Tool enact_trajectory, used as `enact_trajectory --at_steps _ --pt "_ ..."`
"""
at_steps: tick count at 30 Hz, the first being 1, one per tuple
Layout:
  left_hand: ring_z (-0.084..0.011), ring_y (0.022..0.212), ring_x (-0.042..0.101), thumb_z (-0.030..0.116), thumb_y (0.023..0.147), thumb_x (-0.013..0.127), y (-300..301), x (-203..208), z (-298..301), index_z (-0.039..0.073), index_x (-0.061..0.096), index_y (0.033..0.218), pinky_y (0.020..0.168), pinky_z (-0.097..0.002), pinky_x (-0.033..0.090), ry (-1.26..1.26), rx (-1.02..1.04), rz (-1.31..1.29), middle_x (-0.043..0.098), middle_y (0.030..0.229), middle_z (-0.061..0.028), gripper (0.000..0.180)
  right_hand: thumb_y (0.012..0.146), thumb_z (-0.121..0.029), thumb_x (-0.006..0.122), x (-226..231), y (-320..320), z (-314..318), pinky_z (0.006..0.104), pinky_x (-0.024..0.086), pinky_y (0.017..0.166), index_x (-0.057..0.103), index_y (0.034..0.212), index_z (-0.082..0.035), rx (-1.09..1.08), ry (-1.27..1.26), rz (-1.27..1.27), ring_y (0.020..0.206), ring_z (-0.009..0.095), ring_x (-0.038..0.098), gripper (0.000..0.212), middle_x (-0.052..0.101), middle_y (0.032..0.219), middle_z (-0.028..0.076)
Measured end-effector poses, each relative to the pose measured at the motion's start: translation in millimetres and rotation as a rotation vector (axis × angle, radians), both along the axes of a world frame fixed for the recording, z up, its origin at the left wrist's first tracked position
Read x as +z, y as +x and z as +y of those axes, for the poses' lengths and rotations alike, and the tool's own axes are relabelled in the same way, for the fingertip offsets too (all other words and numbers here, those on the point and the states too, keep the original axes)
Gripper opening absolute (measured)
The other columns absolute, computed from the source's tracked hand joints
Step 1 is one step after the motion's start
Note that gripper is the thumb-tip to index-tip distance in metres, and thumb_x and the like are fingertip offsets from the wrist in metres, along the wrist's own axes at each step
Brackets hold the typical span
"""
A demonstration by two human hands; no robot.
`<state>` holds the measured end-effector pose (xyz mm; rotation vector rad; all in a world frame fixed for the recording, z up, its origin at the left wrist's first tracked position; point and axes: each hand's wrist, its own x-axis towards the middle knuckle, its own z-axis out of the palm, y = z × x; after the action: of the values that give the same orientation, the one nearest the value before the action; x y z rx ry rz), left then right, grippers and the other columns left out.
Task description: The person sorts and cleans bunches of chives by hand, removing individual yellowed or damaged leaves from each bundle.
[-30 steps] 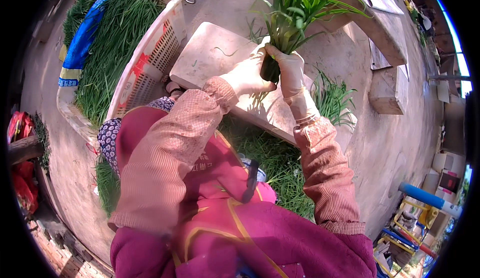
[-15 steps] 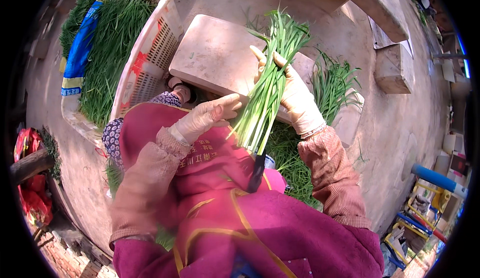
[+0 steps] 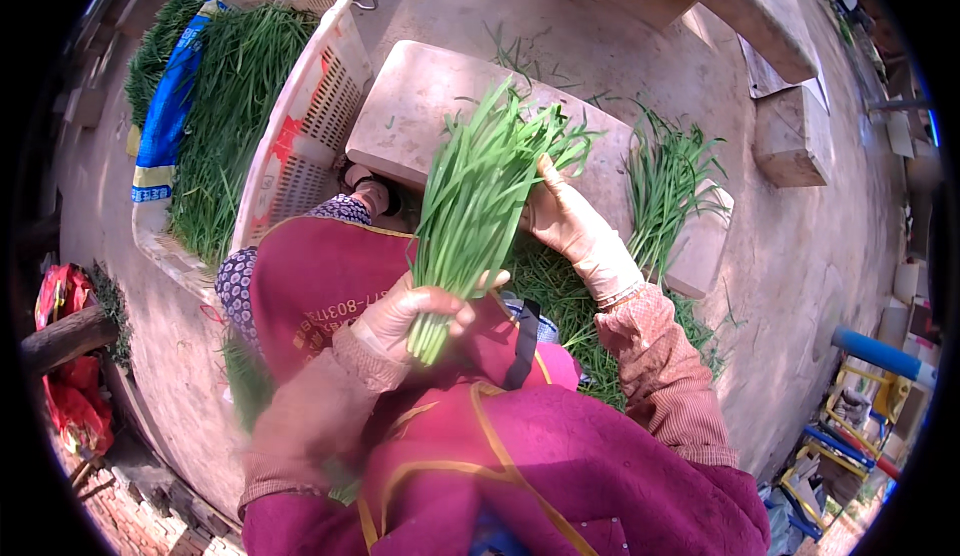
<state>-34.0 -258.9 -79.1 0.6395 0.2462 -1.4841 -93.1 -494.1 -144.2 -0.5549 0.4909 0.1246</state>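
A bunch of long, flat-leaved garlic chives (image 3: 470, 191) slants up in front of me, pale stem ends toward my lap. My left hand (image 3: 405, 316), in a pale thin glove, is closed round the stems near their cut ends. At the right side of the leaves is my right hand (image 3: 575, 231), gloved too; its thumb points up along the leaves and its other fingers are partly hidden behind them. Below the bunch spreads my maroon apron (image 3: 330, 266). More loose chives (image 3: 665, 181) lie beside my right hand.
A low stone slab (image 3: 405, 106) stands ahead, with a smaller block (image 3: 705, 246) to its right. At left is a white plastic basket (image 3: 310, 126) of chives, with a blue sack (image 3: 170, 116) in it. Scattered greens (image 3: 600, 356) lie by my lap. A concrete block (image 3: 793, 136) stands farther right.
The bunch has come down and left. My left hand, empty and apart from it before, now grips the stems. My right hand has shifted slightly lower and the leaves have fanned out.
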Motion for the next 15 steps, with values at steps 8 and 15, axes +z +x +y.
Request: enact_trajectory --at_steps 8,15 --pt "-0.0134 0.074 0.065 -0.005 0.078 0.058 1 19 59 -0.003 0.044 0.131 0.054 -0.0201 0.051 0.285 -0.189 -0.118 0.054 0.129 -0.0193 0.056 0.097 -0.023 0.052 0 -88 -22 0.0236 0.045 0.090 0.053 0.132 -0.003 -0.165 -0.759 0.153 0.097 0.011 0.060 0.040 0.063 0.118 0.007" --pt "-0.0141 0.070 0.064 -0.010 0.077 0.059 -8 25 55 -0.001 0.049 0.124 0.052 -0.0200 0.051 0.343 -0.260 -0.131 0.062 0.115 -0.0135 0.049 0.071 -0.006 0.070 88 -33 54 0.0350 0.046 0.087 0.062 0.123 -0.013 0.119 -1.617 -0.531 0.099 0.026 0.061 0.053 0.064 0.111 0.009"
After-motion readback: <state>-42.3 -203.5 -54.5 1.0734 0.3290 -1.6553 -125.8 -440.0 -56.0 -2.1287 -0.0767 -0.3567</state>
